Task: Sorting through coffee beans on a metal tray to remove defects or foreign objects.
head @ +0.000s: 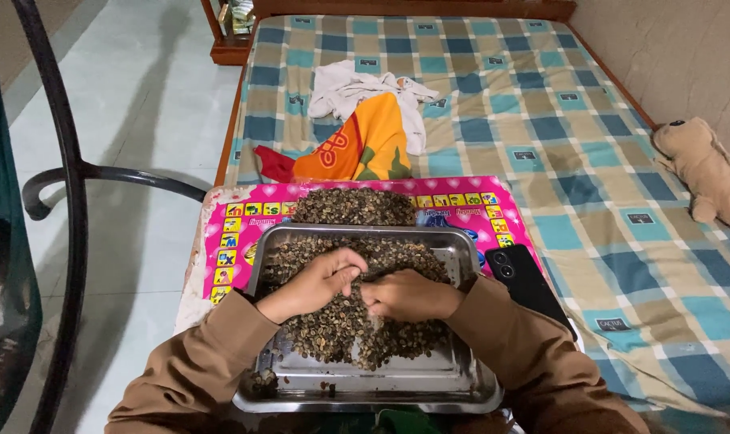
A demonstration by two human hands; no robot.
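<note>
Head view, looking down on a metal tray (461, 384) full of small dark seeds (341, 329), set on a low table (461, 210) with a pink picture-covered top, just beside a bed (542, 104) with a checked sheet. Left hand (321, 283) and right hand (405, 296) both resting on the heap in the tray, fingers curled and half closed over some seeds, close together and almost touching, probably for picking through the grains. Near end of the tray bare, likely kept free for moving seeds across. Second heap of seeds (353, 206) lying on the table behind the tray, apart from the first, maybe to keep two lots separate. Black phone (526, 281) at the right edge of the table, away from the seeds. Crumpled cloths (365, 120) and a plush toy (703, 169) on the bed; a dark chair frame (67, 177) at left.
</note>
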